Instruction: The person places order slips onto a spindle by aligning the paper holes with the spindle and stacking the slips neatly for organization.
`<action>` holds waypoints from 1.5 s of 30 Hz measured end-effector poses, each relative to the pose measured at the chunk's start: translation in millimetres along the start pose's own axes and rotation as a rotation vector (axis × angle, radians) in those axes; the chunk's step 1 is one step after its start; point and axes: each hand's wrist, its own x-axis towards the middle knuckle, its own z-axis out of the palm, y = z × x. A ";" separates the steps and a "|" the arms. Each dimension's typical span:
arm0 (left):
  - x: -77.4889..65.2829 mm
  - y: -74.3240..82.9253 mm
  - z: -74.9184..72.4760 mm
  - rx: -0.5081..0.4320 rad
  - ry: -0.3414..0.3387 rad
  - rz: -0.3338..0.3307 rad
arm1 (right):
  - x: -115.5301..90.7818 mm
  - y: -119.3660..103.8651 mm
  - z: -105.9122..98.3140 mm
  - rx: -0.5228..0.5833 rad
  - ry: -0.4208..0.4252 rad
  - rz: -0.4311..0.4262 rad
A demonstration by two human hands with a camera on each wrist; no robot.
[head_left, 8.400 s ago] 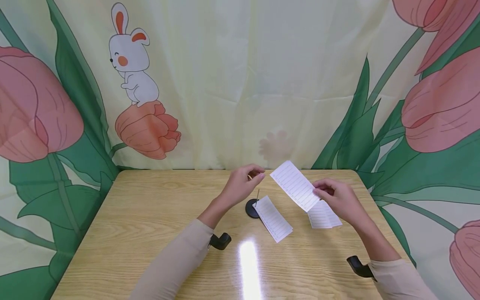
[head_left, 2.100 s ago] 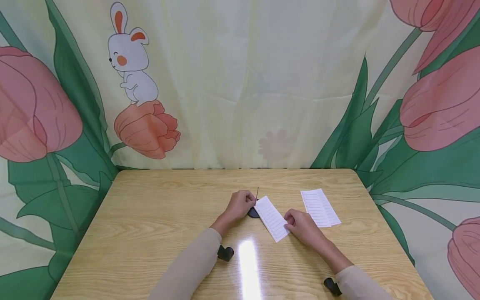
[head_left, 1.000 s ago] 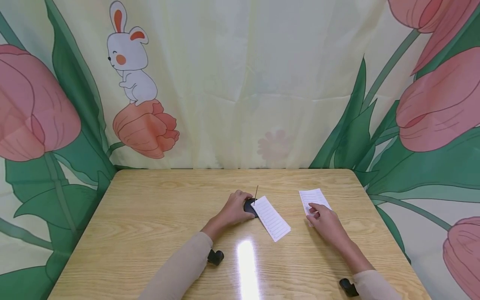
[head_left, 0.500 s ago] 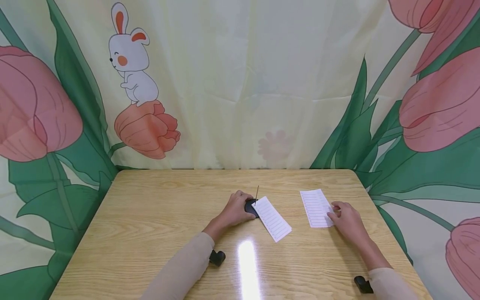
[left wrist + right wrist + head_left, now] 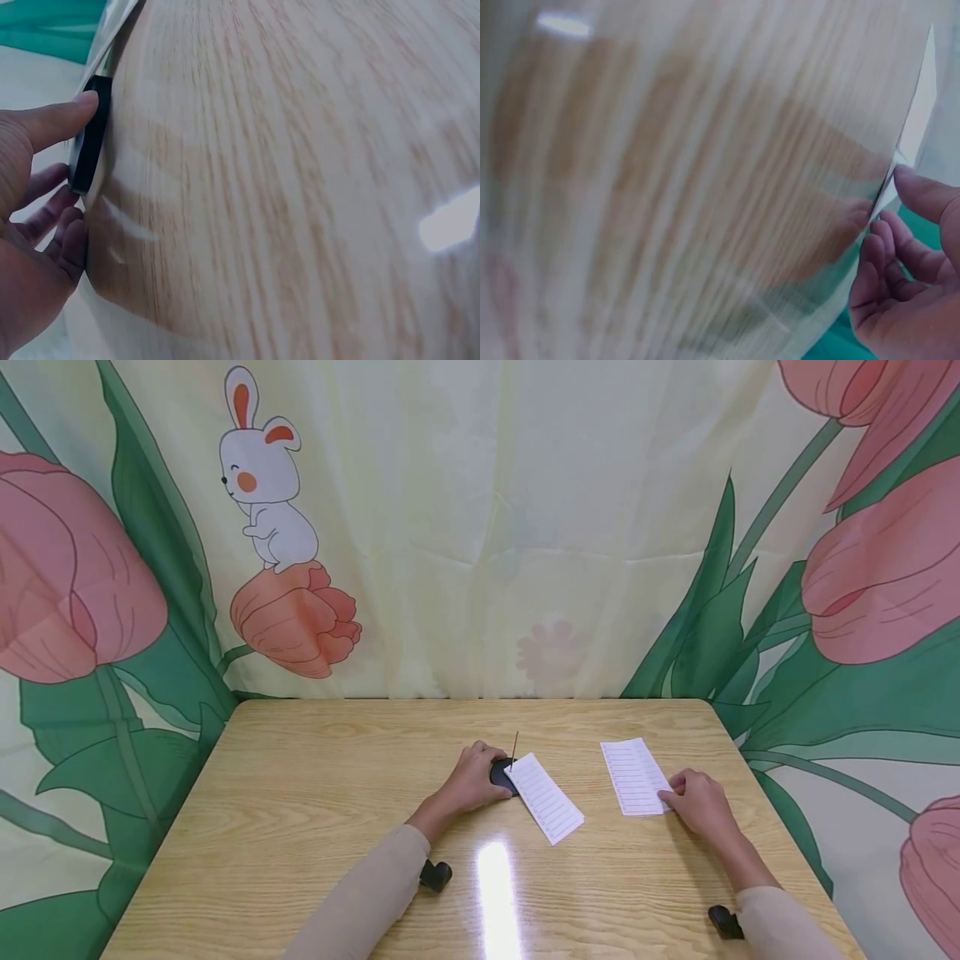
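In the head view, the left hand (image 5: 467, 781) grips a round black base (image 5: 501, 774) on the wooden table (image 5: 337, 760), thumb on the near side of its rim and fingers on the far side. A thin spike (image 5: 515, 747) rises from that base, and a lined white stack of slips (image 5: 546, 802) lies slantwise beside it, one corner overlapping the base next to the spike. To the right, apart from that stack, lie more lined papers (image 5: 633, 777); the right hand (image 5: 701, 802) pinches their near right corner between thumb and fingertips — the fingers otherwise bent in. A curtain (image 5: 427, 527) printed with tulips and a rabbit hangs behind. In the left wrist view, the base sits between the thumb and the curled fingers. In the right wrist view, thumb and fingers close on the paper edge — seen nearly edge-on, so I cannot tell how many sheets are held.
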 end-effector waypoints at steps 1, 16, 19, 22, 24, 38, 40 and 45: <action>0.0 -0.1 -0.1 -0.002 0.001 0.001 | 0.5 -0.7 -0.3 0.002 -0.011 0.008; -1.1 0.7 -0.8 -0.004 -0.003 -0.004 | 3.5 -1.8 -0.9 0.063 -0.102 0.070; -1.0 0.0 0.1 0.000 -0.007 -0.005 | 4.8 0.5 -1.9 0.077 -0.124 0.083; -0.4 -0.3 0.4 0.004 -0.009 -0.009 | 5.5 2.0 -3.2 0.072 -0.140 0.090; -0.3 -0.1 0.4 0.003 -0.010 -0.010 | 5.1 2.1 -4.7 0.061 -0.143 0.090; -0.7 0.2 0.4 0.001 0.000 -0.010 | 4.3 10.2 -15.5 0.055 -0.018 0.011; -0.6 0.2 0.2 -0.002 -0.002 -0.009 | 4.1 11.9 -17.1 0.055 0.004 0.001; -0.2 0.2 1.0 -0.002 0.000 -0.011 | 4.4 11.9 -23.5 0.073 0.046 -0.002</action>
